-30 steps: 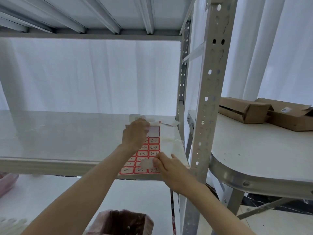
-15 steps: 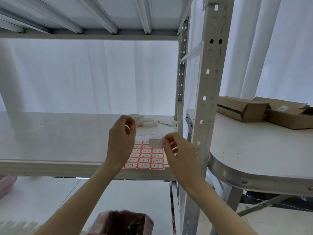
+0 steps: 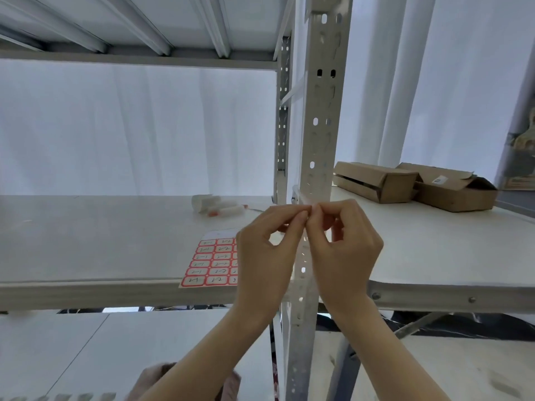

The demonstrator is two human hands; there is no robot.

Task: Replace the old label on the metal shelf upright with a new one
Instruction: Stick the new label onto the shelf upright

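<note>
White curtains (image 3: 144, 125) glowed behind the shelf board (image 3: 101, 241), where the red-bordered label sheet (image 3: 215, 263) lay at the front edge. Up front, our left hand (image 3: 266, 250) and right hand (image 3: 344, 247) were fingertip to fingertip, both pinching a small pale label (image 3: 304, 200), mostly hidden, just in front of the metal upright (image 3: 320, 125).

Bright, even daylight glows through the white curtain (image 3: 139, 125) behind the shelf, washing it nearly featureless; shadows are faint; wide-angle distortion bends the upright (image 3: 317, 140) and the frame edges; the lower corners blur softly.
</note>
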